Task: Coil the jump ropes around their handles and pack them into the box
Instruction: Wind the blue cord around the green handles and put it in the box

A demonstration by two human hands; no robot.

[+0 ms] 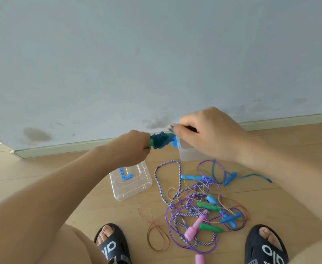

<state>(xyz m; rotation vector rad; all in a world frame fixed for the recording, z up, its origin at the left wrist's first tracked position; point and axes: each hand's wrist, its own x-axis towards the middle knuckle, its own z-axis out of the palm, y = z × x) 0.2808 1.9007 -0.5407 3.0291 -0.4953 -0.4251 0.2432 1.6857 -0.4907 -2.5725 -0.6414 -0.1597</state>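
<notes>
My left hand grips green handles with dark blue rope coiled round them, held in the air near the wall. My right hand pinches the rope's free end just right of the coil. Behind and below my right hand stands the clear plastic box with a blue latch. On the floor lies a tangle of jump ropes: purple, striped and copper cords with blue, green and pink handles. Two blue handles with a blue cord lie apart at the right.
The clear box lid with a blue clip lies on the wooden floor left of the tangle. A grey wall with a skirting board runs behind. My feet in black sandals flank the rope pile at the bottom.
</notes>
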